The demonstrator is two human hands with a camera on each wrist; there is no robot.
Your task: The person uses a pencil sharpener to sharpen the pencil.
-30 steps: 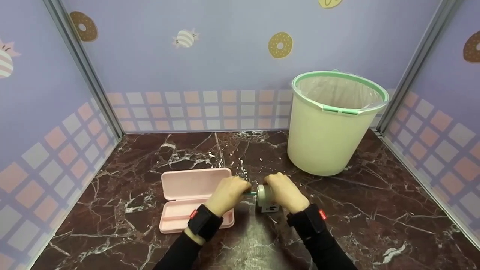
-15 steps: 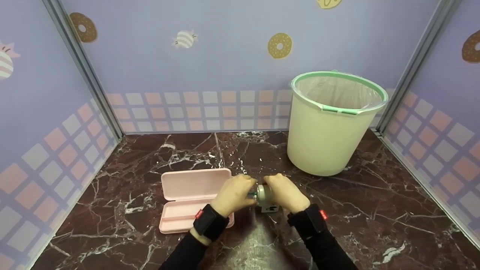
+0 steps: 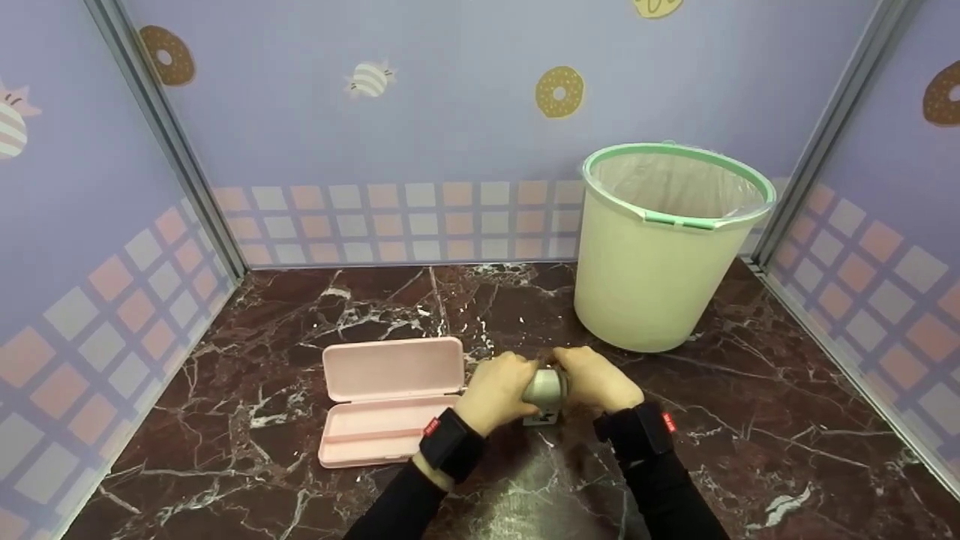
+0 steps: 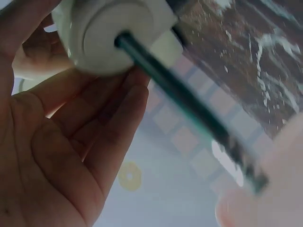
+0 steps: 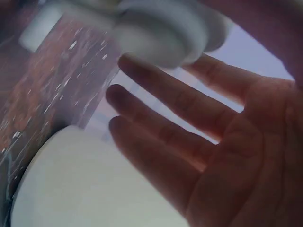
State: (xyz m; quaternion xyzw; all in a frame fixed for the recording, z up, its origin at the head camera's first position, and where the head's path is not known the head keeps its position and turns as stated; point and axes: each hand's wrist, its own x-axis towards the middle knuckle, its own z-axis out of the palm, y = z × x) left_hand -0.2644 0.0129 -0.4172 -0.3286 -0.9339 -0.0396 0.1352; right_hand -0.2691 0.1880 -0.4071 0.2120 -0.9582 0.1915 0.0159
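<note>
A small grey-white pencil sharpener point(image 3: 545, 388) is lifted a little between both hands at the table's middle. My left hand point(image 3: 504, 388) wraps its left end, and my right hand point(image 3: 600, 379) wraps its right end. In the left wrist view a teal pencil point(image 4: 189, 109) sticks out of the sharpener's round face point(image 4: 109, 33), past my left fingers point(image 4: 109, 113). The head view hides the pencil behind my left hand. In the right wrist view my right fingers point(image 5: 170, 113) lie under the sharpener point(image 5: 161, 33).
An open pink pencil case point(image 3: 390, 397) lies just left of my hands on the dark marble table point(image 3: 750, 420). A pale green bin point(image 3: 660, 255) with a clear liner stands at the back right. Patterned walls close in three sides.
Both hands and the sharpener have shifted a little to the right. My left hand slid along the pencil up to the sharpener, so the pencil no longer shows in the head view.
</note>
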